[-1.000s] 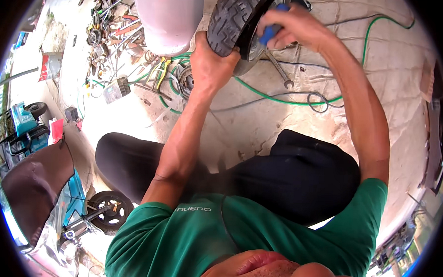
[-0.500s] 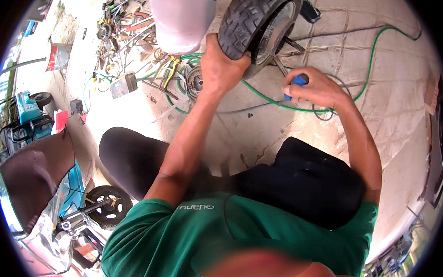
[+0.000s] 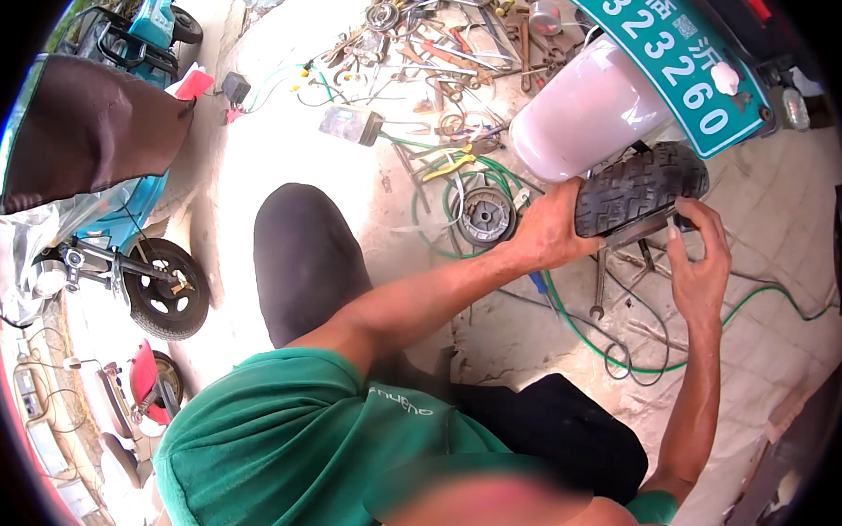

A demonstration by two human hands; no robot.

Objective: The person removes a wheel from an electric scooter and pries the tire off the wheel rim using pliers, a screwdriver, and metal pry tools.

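pale floor (image 3: 381,176), hands (image 3: 554,229) (image 3: 700,276) at black tyre (image 3: 636,192), long axis rising rightward

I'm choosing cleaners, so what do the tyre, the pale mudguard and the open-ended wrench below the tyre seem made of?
Tyre: apparently rubber, dull black with a chunky moulded tread.
Pale mudguard: smooth and glossy, with bright reflections; plastic or painted metal, I can't tell.
Open-ended wrench: probably steel, judging by its dull, dark greyish surface.

floor (image 3: 521,341): pale, faintly lined at right | light: glaring near centre | left: teal vehicle (image 3: 143,206)
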